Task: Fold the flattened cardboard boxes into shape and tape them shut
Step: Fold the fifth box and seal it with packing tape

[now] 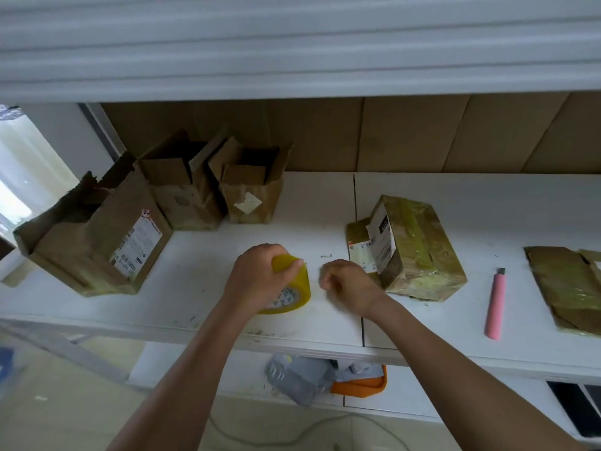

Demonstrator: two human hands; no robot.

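Gripping the yellow tape roll at frame centre, the left hand curls over its top on the white bench. The right hand hovers just beside it, fingers curled on nothing visible. A taped box right of centre has a label reading "010"; three open boxes stand at left. A pink cutter and flattened cardboard lie far right.

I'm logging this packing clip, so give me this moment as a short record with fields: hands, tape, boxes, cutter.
left hand: grips the tape roll from above
right hand: fingers curled, beside the roll; whether it pinches the tape end cannot be told
tape roll: yellow, on the shelf
open boxes: three at left, largest
taped box: right of the hands
flattened box: far right
cutter: pink, lying free
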